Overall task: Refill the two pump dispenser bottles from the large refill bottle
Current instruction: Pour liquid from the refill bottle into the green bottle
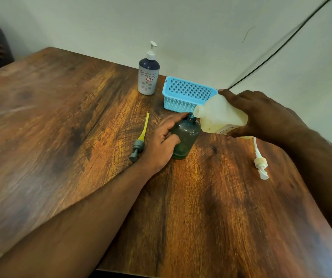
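right hand (261,113) grips tilted refill bottle (221,117) over open grey dispenser bottle (185,135), steadied by left hand (161,141); blue basket (183,95) just behind; near surface (60,117) clear.

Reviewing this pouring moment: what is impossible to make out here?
Head view only:
- Any stream between the refill bottle spout and the grey bottle neck: too small and blurred.
- Refill bottle label: covered by the right hand.
- Grey bottle's left side: behind the left hand.
- Sticker text on the white dispenser: too small.

blue mesh basket (183,91), smoky grey bottle (185,137), streaky brown table (60,117)
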